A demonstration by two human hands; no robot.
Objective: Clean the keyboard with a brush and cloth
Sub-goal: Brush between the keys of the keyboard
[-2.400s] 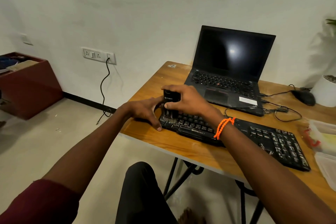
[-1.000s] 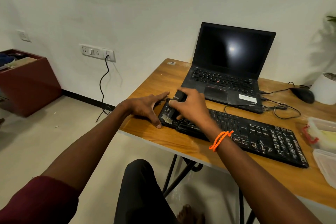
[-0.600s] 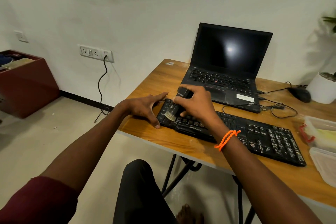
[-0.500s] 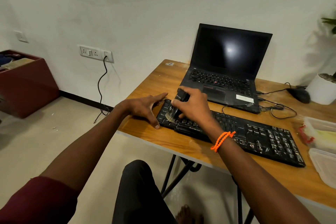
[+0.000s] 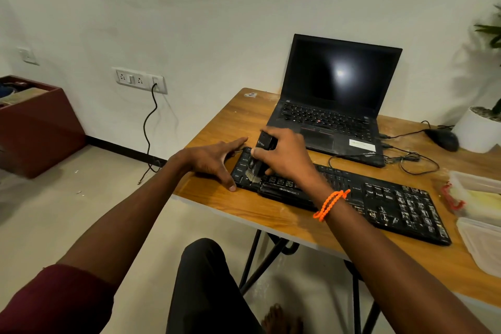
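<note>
The black Zebronics keyboard (image 5: 352,192) lies slantwise along the near edge of the wooden table (image 5: 225,127), its left end between the two hands and its right end, where the keys look pale with dust, reaching toward the plastic containers (image 5: 477,192). The right hand (image 5: 284,154) has its fingers curled round a black-handled brush (image 5: 261,154), held steeply with the pale bristles down on the lowest keys at the left end. The left hand (image 5: 214,161) lies flat against that end, fingers straight and spread, thumb on the table at the near corner, bracing the keyboard. From here the likeliest trouble is the keyboard skating sideways or toward the table edge if the bracing hand lifts while the brush drags across it; a hard stroke could also catch a keycap, or flick loosened dust onto the open laptop (image 5: 333,119) just behind, whose cables (image 5: 412,160) run close to the keyboard's back. No cloth is visible that I can name with certainty, so the wiping part looks not yet begun. Compared with the frame 2.4 s ago, the brush has come down from the top rows toward the bottom row, and the right wrist with its orange bracelet (image 5: 329,203) has drawn nearer; the left hand keeps its place.
</note>
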